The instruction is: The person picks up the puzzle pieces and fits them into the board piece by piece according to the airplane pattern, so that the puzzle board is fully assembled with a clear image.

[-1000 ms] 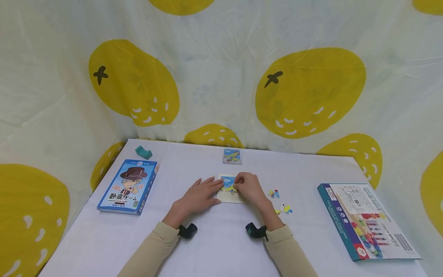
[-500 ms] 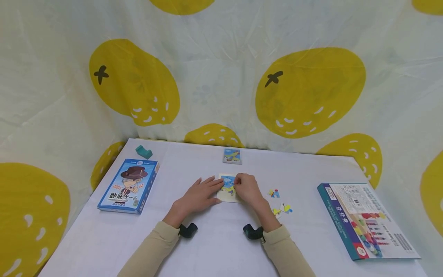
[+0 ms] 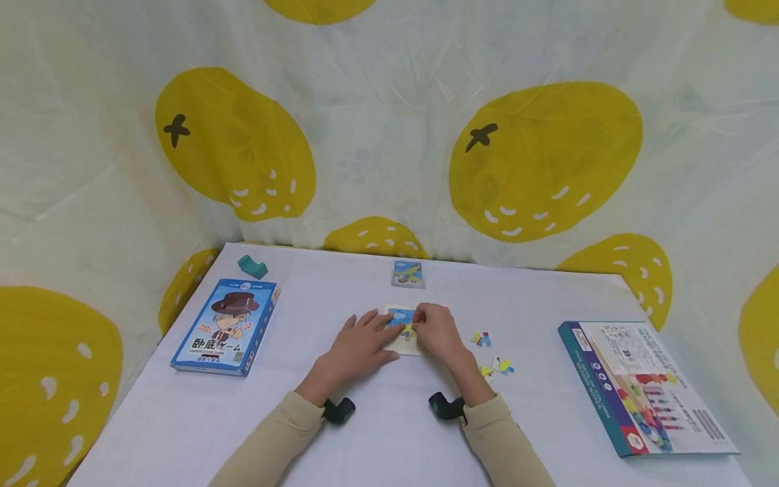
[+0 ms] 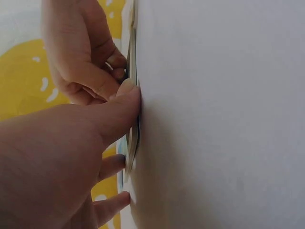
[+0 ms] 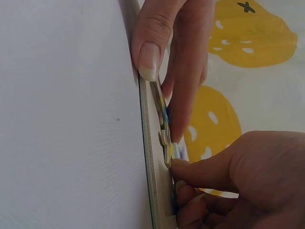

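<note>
Over a white tabletop [image 3: 377, 439], we see two bare hands meeting at a small puzzle board [image 3: 403, 348]. The left hand [image 3: 360, 346] lies with fingers spread and fairly straight, some tips touching the joined pieces [image 3: 402, 314], its thumb against the board's near edge. The right hand [image 3: 439, 333] is drawn narrow, thumb and forefinger pinching a puzzle piece [image 5: 167, 155] at the right side of the picture; its fingers hide much of that piece from us. The board lies flat between the hands, a bare pale strip showing along its near side.

We judge the pieces light, thin and stiff, likely wood or card, a little slick on the printed face, their narrow tabs the weakest part. They are best taken by opposite edges with the fingertips, the board by its raised rim.

Both forearms, in beige sleeves [image 3: 268, 436], reach in from the near edge and angle toward each other; the left palm faces down, the right hand is curled.

Farther out, we find loose pieces [image 3: 503, 366] right of the board, a picture card [image 3: 408, 274] beyond it, a blue game box [image 3: 225, 328] at left and a larger box [image 3: 648, 389] at right.
</note>
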{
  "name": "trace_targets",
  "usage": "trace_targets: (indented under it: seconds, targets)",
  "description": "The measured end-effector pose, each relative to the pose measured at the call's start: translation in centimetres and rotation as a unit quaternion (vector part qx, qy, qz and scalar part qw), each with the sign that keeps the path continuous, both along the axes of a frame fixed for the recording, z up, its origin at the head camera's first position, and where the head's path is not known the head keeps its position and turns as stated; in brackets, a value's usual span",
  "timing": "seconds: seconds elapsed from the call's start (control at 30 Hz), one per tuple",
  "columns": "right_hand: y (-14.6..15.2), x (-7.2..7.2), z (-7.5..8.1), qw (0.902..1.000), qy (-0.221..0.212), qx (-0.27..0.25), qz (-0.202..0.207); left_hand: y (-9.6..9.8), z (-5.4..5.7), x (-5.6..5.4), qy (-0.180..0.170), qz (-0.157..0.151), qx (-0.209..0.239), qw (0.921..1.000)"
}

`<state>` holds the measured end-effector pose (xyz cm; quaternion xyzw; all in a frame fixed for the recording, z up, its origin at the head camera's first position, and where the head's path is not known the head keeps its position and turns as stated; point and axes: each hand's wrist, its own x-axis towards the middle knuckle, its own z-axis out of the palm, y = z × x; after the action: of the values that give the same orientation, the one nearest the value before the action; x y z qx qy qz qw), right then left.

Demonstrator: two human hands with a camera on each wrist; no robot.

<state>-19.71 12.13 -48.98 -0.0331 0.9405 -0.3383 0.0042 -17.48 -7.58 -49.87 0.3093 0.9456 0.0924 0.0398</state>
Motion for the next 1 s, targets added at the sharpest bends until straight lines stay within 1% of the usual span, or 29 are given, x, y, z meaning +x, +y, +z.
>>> trace_targets:
  seconds: [0.07, 0.2, 0.3, 0.43, 0.6, 0.73, 0.83, 1.0]
  targets:
    - [0.1, 0.0, 0.1, 1.0, 0.001, -0.001, 0.0, 0.2, 0.1, 0.1, 0.003, 0.005, 0.001, 1.0]
    - [0.2, 0.0, 0.1, 1.0, 0.004, -0.003, -0.001, 0.5, 0.1, 0.2, -0.004, 0.011, 0.0, 0.9999]
    - [0.2, 0.0, 0.0, 0.9999, 0.01, 0.0, -0.001, 0.6, 0.1, 0.3, -0.014, 0.007, 0.002, 0.9999]
    - [0.2, 0.0, 0.0, 0.9999, 0.013, 0.009, 0.003, 0.7, 0.2, 0.3, -0.019, -0.007, 0.001, 0.9998]
    - [0.7, -0.1, 0.2, 0.9998, 0.0, 0.008, 0.021, 0.7, 0.1, 0.3, -0.025, -0.011, -0.007, 0.9996]
    - [1.6, -0.2, 0.6, 0.9994, 0.011, -0.011, 0.03, 0.7, -0.1, 0.2, -0.031, -0.007, -0.013, 0.9994]
    - [2.6, -0.2, 1.0, 0.9991, 0.021, -0.017, 0.033, 0.6, -0.2, 0.1, -0.027, -0.011, -0.01, 0.9995]
    - [4.7, -0.2, 1.5, 0.9993, 0.014, -0.012, 0.031, 0.6, 0.0, 0.0, -0.028, -0.02, 0.009, 0.9994]
